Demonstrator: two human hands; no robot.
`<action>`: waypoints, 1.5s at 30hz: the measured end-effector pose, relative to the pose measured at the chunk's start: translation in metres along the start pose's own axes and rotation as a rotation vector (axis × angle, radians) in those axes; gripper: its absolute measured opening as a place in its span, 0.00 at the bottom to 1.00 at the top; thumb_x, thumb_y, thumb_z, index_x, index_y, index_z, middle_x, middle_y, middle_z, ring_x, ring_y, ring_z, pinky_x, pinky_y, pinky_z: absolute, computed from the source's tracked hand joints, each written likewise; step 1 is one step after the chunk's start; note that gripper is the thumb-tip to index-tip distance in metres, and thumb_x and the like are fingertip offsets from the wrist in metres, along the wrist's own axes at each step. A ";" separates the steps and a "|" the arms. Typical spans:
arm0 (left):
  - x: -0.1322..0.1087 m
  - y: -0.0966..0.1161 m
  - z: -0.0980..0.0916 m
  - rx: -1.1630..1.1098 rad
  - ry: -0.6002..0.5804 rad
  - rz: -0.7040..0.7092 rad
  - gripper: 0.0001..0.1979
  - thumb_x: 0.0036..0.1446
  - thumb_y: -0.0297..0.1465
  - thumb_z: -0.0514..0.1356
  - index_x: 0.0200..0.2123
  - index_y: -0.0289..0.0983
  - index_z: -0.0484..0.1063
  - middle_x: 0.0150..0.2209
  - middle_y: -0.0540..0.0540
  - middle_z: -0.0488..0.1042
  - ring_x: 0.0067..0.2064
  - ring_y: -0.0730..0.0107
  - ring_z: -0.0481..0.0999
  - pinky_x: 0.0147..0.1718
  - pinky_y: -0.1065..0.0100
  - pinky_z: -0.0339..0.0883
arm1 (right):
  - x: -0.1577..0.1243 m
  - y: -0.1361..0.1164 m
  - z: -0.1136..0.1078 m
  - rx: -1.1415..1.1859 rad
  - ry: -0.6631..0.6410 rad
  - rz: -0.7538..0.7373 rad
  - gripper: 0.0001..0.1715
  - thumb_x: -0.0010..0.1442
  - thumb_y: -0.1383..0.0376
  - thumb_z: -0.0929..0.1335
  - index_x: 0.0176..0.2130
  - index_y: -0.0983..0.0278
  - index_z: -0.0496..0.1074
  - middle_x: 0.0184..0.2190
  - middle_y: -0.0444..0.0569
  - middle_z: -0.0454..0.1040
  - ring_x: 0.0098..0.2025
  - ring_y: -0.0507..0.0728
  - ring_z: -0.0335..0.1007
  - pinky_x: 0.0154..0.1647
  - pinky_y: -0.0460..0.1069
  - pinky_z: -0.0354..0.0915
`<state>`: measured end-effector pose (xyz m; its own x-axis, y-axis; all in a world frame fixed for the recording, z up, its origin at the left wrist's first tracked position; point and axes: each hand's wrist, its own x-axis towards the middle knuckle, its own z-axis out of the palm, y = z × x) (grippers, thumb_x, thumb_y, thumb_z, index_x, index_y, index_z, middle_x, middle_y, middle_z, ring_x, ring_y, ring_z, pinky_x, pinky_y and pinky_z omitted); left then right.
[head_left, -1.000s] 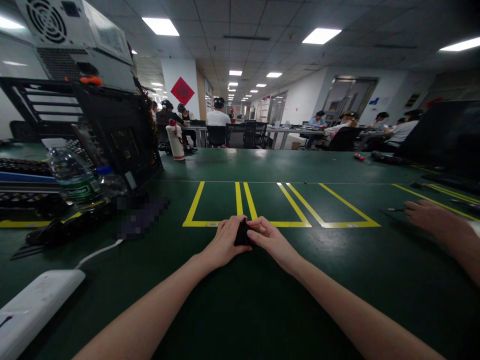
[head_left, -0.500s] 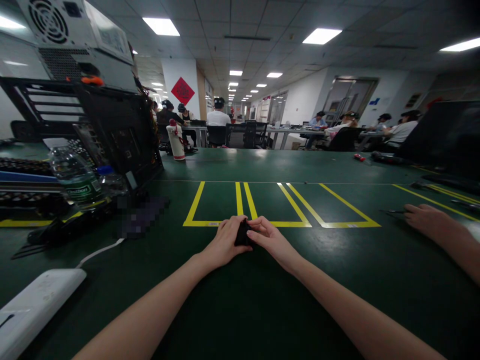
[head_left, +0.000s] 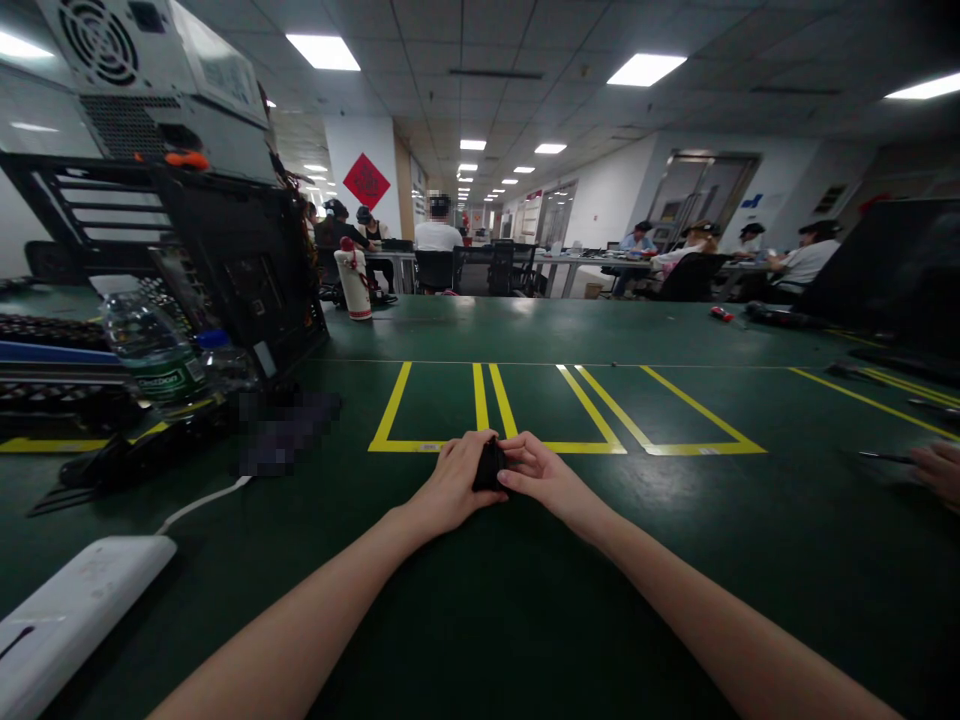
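A small black object (head_left: 490,467), dark and rounded, sits at the middle of the green table (head_left: 480,620); its kind cannot be made out. My left hand (head_left: 448,487) is wrapped round its left side, fingers over the top and thumb along the bottom. On the other side, my right hand (head_left: 551,482) pinches the object's right edge between thumb and bent fingers. Much of the black thing is hidden behind both hands. Just beyond them, yellow tape (head_left: 576,448) marks outlines on the tabletop.
At left stand a black computer case (head_left: 247,270), a water bottle (head_left: 154,350) and a white power strip (head_left: 82,610) with its cable. Another person's hand (head_left: 937,470) holds a thin dark tool at the right edge. A white bottle (head_left: 354,283) stands farther back.
The other person's hand at the right has drawn back toward the frame edge with its thin tool. My two hands keep nearly the same hold on the black object.
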<state>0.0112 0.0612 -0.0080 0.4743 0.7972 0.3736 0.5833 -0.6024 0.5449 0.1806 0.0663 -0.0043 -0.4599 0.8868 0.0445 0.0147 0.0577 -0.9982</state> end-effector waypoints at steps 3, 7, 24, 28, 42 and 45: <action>0.000 0.000 0.000 -0.003 -0.015 -0.011 0.31 0.45 0.34 0.61 0.51 0.42 0.49 0.49 0.45 0.58 0.50 0.59 0.60 0.48 0.55 0.55 | -0.001 0.001 0.001 0.006 0.020 -0.013 0.13 0.49 0.62 0.66 0.37 0.60 0.63 0.39 0.45 0.67 0.44 0.55 0.64 0.47 0.55 0.60; 0.000 0.000 0.000 0.006 0.004 0.006 0.32 0.45 0.34 0.61 0.51 0.42 0.48 0.49 0.45 0.59 0.50 0.58 0.60 0.50 0.54 0.53 | 0.001 0.005 0.002 -0.026 0.076 -0.009 0.14 0.51 0.59 0.65 0.39 0.61 0.64 0.38 0.46 0.68 0.43 0.55 0.65 0.46 0.55 0.60; 0.000 0.003 -0.003 -0.017 -0.023 -0.006 0.31 0.45 0.33 0.61 0.50 0.42 0.49 0.49 0.46 0.58 0.51 0.58 0.59 0.50 0.54 0.54 | -0.001 0.004 0.002 -0.042 0.075 0.008 0.15 0.51 0.59 0.64 0.40 0.60 0.64 0.40 0.46 0.66 0.44 0.56 0.63 0.47 0.56 0.60; 0.000 0.001 -0.002 -0.023 -0.016 -0.008 0.31 0.46 0.34 0.61 0.51 0.44 0.49 0.49 0.46 0.59 0.51 0.58 0.60 0.49 0.53 0.54 | 0.000 0.005 0.000 -0.084 0.074 0.028 0.18 0.51 0.59 0.64 0.42 0.61 0.64 0.43 0.48 0.65 0.47 0.57 0.61 0.50 0.57 0.56; 0.002 -0.006 0.005 0.004 0.013 0.011 0.33 0.44 0.34 0.62 0.51 0.41 0.49 0.49 0.45 0.59 0.50 0.58 0.60 0.49 0.56 0.53 | 0.002 0.008 0.000 -0.045 0.077 0.010 0.17 0.51 0.60 0.65 0.42 0.59 0.63 0.42 0.47 0.66 0.45 0.56 0.63 0.47 0.56 0.59; 0.001 -0.004 0.003 -0.005 -0.001 -0.007 0.32 0.44 0.34 0.62 0.51 0.42 0.49 0.49 0.46 0.59 0.51 0.58 0.59 0.49 0.55 0.54 | 0.001 0.008 -0.001 -0.042 0.045 0.003 0.17 0.51 0.62 0.65 0.42 0.59 0.63 0.44 0.47 0.65 0.47 0.56 0.61 0.49 0.55 0.58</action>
<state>0.0110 0.0643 -0.0121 0.4705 0.8014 0.3693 0.5832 -0.5965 0.5514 0.1807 0.0684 -0.0118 -0.4190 0.9069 0.0437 0.0536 0.0728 -0.9959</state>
